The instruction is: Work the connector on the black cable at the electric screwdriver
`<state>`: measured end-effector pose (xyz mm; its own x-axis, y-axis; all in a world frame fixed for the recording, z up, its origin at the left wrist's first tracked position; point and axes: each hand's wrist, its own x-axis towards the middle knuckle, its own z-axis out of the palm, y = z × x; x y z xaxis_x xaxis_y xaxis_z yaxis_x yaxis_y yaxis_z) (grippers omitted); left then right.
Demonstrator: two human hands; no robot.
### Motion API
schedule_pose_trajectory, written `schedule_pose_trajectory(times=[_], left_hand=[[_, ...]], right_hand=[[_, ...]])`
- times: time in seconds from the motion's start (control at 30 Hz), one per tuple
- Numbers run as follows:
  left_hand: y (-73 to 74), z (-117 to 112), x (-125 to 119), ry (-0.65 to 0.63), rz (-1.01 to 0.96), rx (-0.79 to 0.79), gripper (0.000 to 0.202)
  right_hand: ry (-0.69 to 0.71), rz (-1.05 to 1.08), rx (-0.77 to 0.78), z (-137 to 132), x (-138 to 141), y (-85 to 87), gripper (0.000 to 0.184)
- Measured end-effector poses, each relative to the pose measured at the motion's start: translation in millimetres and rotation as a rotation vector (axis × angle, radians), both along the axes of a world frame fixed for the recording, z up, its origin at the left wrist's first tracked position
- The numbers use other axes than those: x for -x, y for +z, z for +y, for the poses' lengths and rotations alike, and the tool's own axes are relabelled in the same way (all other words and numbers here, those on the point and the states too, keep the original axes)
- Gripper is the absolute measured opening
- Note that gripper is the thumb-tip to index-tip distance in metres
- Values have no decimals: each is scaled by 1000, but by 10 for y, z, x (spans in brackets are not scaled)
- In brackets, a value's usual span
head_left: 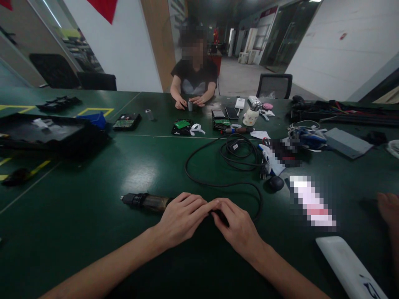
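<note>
An electric screwdriver (146, 201) with a black nose and a brownish body lies on the green table, its tip pointing left. My left hand (183, 216) is closed over its rear part, which the fingers hide. Beside it, my right hand (235, 222) is closed, thumb and fingers pinching a dark piece at the tail end, where the black cable (261, 199) runs in. The fingertips of both hands meet there. Behind my hands the cable winds across the table into a loose coil.
A computer mouse (276, 183), a blurred bright screen (311, 203) and a white case (349, 261) lie to the right. Another person's hand (388, 207) rests at the right edge. Opposite, a person (195, 79) handles a small grey cylinder (190, 106). A black tray (46, 133) stands left.
</note>
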<state>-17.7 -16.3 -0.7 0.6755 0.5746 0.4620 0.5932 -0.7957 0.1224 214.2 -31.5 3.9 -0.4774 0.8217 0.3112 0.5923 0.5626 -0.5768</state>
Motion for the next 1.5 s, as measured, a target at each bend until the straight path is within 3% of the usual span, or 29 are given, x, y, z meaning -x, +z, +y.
schedule_pose_trajectory(times=[0.23,0.4,0.57,0.73,0.93,1.1,1.23,1.4,1.5], left_hand=[[18,-2,-1,-33,19,35,55],[18,-1,-12,30,-12,14,50],[32,0,-4,-41,6,44,54],[19,6,-25,36,-18,-9,50],[38,-7,-2,-50,1,39,55],[12,7,-6,27,-10,10,50],[17,6,0,-46,13,64,52],[16,2,-10,23,-15,26,50],[41,0,3,-20,-7,64,55]], right_hand=[[-3,-11,-7,-1,-4,0,19],[9,-7,13,2,-6,3,13],[-2,-1,-2,0,1,-8,18],[9,2,-2,2,1,-3,14],[12,0,0,0,-13,-12,18],[12,-4,31,-2,-12,2,13],[20,-10,29,-1,-12,7,15],[12,-16,27,-3,-13,-1,12],[14,-14,23,-6,-11,-7,15]])
